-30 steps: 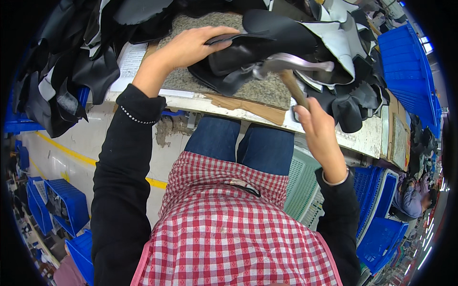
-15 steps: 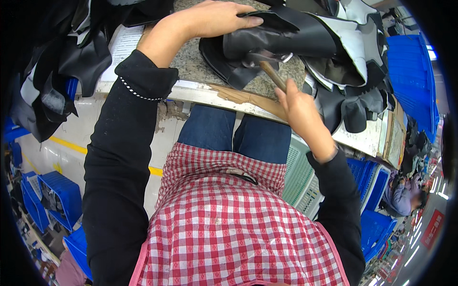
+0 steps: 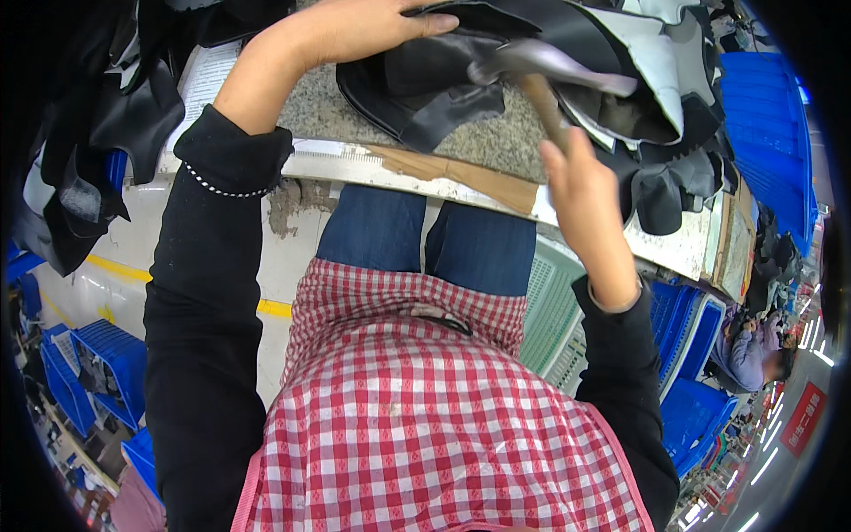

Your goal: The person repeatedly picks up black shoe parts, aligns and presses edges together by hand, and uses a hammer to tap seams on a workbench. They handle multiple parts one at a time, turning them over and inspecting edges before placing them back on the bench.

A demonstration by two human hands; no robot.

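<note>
My right hand (image 3: 585, 208) is closed around the wooden handle of a hammer (image 3: 542, 105). The hammer's metal head, smeared by motion, is raised over a black leather boot upper (image 3: 434, 66) on a speckled stone slab (image 3: 479, 133). At the upper's far left edge lies my left hand (image 3: 363, 31), its thumb against the leather and its other fingers partly cut off by the frame's top. The hand appears to grip the upper there. More black uppers with pale linings (image 3: 651, 66) are heaped just right of the slab.
Black leather pieces (image 3: 142, 124) hang at the bench's left, beside a printed sheet (image 3: 208, 84). A green plastic crate (image 3: 550, 293) stands below the bench, right of my legs. Blue crates (image 3: 767, 133) are at both sides. Another person (image 3: 749, 355) sits far right.
The hammer has lifted off the leather and swung up and right with my right hand. My left hand and the upper have shifted slightly left in view, partly from head movement.
</note>
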